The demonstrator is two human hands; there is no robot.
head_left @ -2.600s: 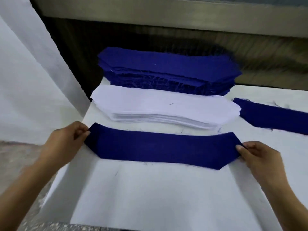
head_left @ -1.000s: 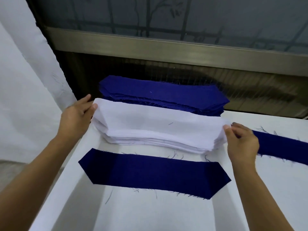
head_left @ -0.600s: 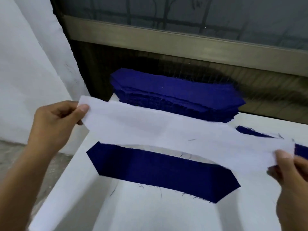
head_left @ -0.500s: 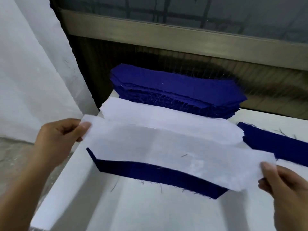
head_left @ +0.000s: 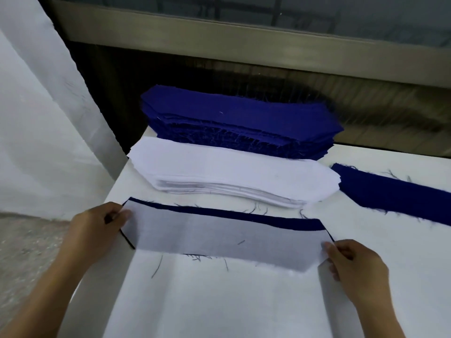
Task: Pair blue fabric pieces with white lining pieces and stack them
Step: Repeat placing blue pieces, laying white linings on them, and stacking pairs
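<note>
The left hand [head_left: 95, 230] pinches the left end of the white lining piece [head_left: 224, 240], and the right hand [head_left: 356, 267] pinches its right end. The piece lies flat on the blue fabric piece [head_left: 297, 223], near the left edge of the worktop [head_left: 219, 301]. Behind them is the white lining stack [head_left: 231, 169], then the blue stack [head_left: 239, 115] at the far edge.

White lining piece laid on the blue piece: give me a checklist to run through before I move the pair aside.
1. White lining piece lies flat on the blue piece: ok.
2. Edges matched: not ok; a blue strip shows along the far edge and at the left corner.
3. Left hand holds the left end: ok.
4. Right hand holds the right end: ok.
5. Only one lining sheet taken: cannot tell.
</note>
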